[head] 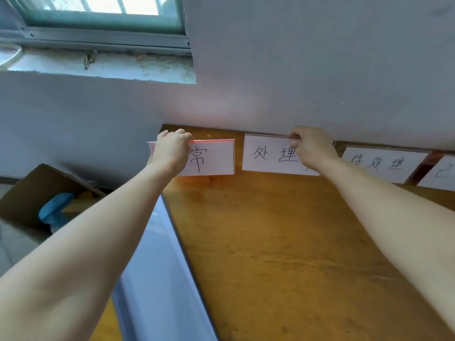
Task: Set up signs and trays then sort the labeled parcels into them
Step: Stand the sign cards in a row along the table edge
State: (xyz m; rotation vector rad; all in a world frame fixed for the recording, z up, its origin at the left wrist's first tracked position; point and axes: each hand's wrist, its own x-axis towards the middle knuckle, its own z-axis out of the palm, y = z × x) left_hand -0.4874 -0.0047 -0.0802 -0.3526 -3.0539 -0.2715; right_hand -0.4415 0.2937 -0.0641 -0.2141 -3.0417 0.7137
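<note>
Several white signs with handwritten black characters stand in a row along the far edge of the wooden table (283,242), against the wall. My left hand (172,150) grips the top edge of the leftmost sign (214,158), which has a red upper rim and sits near the table's left corner. My right hand (312,147) pinches the top edge of the second sign (268,153). A third sign (384,164) and part of a fourth sign (440,173) stand further right. No trays or parcels are in view.
A window (98,16) with a rough sill sits high on the left wall. Left of the table, lower down, an open cardboard box (32,190) holds a blue object (55,210). A pale blue-white sheet (160,279) runs along the table's left edge.
</note>
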